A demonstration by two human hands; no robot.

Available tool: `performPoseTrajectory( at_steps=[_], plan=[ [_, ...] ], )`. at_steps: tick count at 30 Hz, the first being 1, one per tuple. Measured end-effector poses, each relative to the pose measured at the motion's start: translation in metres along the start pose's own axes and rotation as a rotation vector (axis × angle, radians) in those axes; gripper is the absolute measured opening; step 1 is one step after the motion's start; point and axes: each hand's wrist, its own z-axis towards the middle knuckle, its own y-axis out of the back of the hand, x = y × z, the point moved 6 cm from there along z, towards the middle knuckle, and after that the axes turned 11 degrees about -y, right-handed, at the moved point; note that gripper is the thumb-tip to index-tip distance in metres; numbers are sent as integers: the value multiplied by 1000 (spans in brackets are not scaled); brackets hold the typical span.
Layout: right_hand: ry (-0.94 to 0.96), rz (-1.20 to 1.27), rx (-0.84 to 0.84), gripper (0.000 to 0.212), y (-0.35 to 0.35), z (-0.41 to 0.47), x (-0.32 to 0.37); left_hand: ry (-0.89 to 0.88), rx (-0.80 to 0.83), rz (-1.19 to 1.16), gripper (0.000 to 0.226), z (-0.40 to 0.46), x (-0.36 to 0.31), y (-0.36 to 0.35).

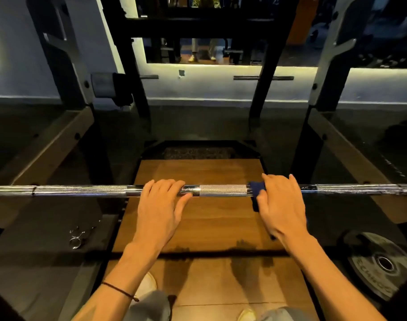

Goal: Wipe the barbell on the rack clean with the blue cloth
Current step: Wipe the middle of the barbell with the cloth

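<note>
A chrome barbell [223, 190] runs level across the view, resting on the rack [65, 72] at both sides. My left hand [162, 200] lies over the bar left of its knurled centre, fingers draped on top and thumb under. My right hand [282, 205] presses the blue cloth [255, 193] around the bar just right of the centre knurl. Most of the cloth is hidden under the palm; a dark blue fold hangs below the bar.
A wooden platform [197, 218] lies beneath the bar. A weight plate [380, 265] sits on the floor at right, spring collars [78, 237] at left. Black rack uprights [133, 72] and a mirror wall [221, 72] stand behind. My shoes show at the bottom.
</note>
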Motion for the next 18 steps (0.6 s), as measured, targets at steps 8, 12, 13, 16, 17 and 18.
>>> performPoseTrajectory(
  at_steps=[8,12,13,16,17,18],
  plan=[
    [103,109,80,43,-13,-22,118,19,185,-32,34,41,-10,4],
    [245,47,110,40,-16,-19,112,257,287,-422,34,73,-25,-20],
    [279,19,114,38,-15,-17,107,288,342,-396,39,75,-28,-28],
    [275,-18,93,31,-9,-9,86,233,376,-117,56,71,-34,-35],
    [237,-18,62,28,-6,-4,70,213,360,-100,62,68,-35,-33],
    [189,-20,20,26,-4,0,49,201,352,-108,68,66,-36,-32]
  ],
)
